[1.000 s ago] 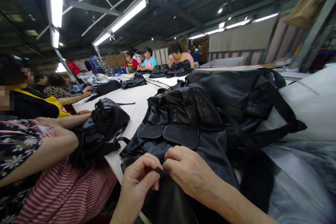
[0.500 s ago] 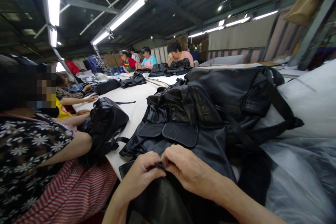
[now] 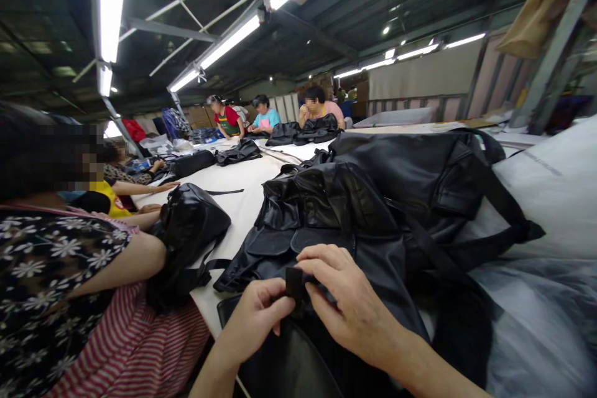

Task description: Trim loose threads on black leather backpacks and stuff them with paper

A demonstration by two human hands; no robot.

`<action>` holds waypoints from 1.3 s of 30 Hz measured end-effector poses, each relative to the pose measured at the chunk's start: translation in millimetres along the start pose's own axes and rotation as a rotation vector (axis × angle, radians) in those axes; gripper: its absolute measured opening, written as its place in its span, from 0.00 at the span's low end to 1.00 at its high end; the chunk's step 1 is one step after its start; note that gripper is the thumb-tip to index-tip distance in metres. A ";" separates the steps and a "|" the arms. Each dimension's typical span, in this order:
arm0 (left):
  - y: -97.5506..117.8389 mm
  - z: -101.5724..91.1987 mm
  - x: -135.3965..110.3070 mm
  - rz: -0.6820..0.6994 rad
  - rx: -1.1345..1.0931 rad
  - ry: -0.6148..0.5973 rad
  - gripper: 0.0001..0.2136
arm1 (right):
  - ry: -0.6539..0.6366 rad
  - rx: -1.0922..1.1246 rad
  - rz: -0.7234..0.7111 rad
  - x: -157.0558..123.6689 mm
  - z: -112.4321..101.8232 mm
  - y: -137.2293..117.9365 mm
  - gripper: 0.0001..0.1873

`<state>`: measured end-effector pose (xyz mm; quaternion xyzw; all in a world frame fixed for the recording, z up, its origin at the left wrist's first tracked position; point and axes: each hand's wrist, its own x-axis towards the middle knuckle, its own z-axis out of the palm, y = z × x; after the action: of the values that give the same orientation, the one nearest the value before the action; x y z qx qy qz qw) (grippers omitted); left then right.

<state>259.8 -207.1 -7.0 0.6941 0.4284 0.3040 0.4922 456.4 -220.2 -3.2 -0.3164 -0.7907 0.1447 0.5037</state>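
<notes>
You're in a factory workshop: black, leather-look bags point(image 3: 326, 202) crowd a long, white-topped work table point(image 3: 247, 189), co-workers point(image 3: 275, 117) in bright coloured aprons point(image 3: 229, 123) work along its edges, and long, white tube lights point(image 3: 231, 41) hang beneath a dark, metal-beamed roof point(image 3: 433, 6).

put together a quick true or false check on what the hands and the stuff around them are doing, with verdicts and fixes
1. The left hand has its fingers at a short black strip. True.
2. The right hand is far from that strip. False: it is right beside it.
3. Two black flaps sit side by side on the black bag just beyond the hands. True.
4. The co-worker at the near left wears a plain green top. False: the top is black with white flowers.
5. The ceiling tube lights are off. False: they are lit.
</notes>
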 end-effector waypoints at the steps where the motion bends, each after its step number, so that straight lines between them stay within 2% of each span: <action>1: 2.5 5.0 -2.4 0.026 0.047 0.097 0.13 | 0.000 0.029 0.001 0.8 -0.8 -4.4 0.18; 4: 9.6 22.3 -8.0 0.160 0.234 0.446 0.11 | -0.018 0.224 0.049 1.0 0.6 -14.4 0.15; 5: 10.7 28.0 -8.5 0.197 0.263 0.518 0.11 | -0.004 0.276 0.076 0.0 2.5 -15.4 0.11; 7: 9.6 35.9 -6.4 0.192 0.197 0.524 0.12 | 0.041 0.312 0.154 -3.1 7.9 -13.1 0.08; 9: 5.6 35.0 -1.2 0.092 -0.001 0.373 0.14 | 0.046 0.300 0.254 -6.2 13.7 -7.1 0.11; 11: 2.4 23.7 4.3 -0.029 -0.227 0.147 0.15 | 0.004 0.285 0.319 -8.0 18.3 -1.3 0.12; 14: 3.9 -0.3 8.2 -0.168 -0.484 -0.220 0.15 | -0.080 0.298 0.241 -8.2 20.6 1.9 0.13; 16: 5.2 -7.8 8.1 -0.177 -0.576 -0.336 0.16 | -0.105 0.312 0.160 -7.4 19.7 1.4 0.13; 17: 4.2 -7.0 8.0 -0.154 -0.601 -0.325 0.17 | -0.097 0.312 0.159 -6.8 19.0 1.1 0.13; 20: -8.4 9.6 9.3 -0.059 -0.634 -0.126 0.15 | -0.087 0.308 0.324 -4.6 16.9 0.5 0.13; 23: -25.2 29.8 10.9 -0.020 -0.626 0.047 0.17 | -0.092 0.322 0.475 -3.5 17.1 -1.3 0.14; 27: -30.4 41.9 8.7 -0.031 -0.578 0.209 0.23 | -0.037 0.241 0.398 -8.5 21.2 -6.2 0.11; 30: -29.8 46.0 6.4 -0.020 -0.542 0.263 0.26 | -0.129 0.247 0.311 -14.4 23.9 -7.6 0.10; 32: -32.8 49.1 5.4 -0.006 -0.524 0.293 0.25 | -0.162 0.289 0.302 -16.3 24.8 -6.5 0.12; 35: -38.7 53.9 3.6 -0.006 -0.470 0.370 0.23 | -0.114 0.427 0.414 -15.3 26.2 -4.4 0.17; 39: -40.0 60.4 0.1 0.003 -0.395 0.534 0.18 | -0.078 0.735 0.679 -12.5 30.2 -4.6 0.21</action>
<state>298.9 -226.5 -64.7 0.4816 0.4741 0.5532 0.4871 431.7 -229.0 -23.1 -0.3521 -0.5581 0.5811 0.4763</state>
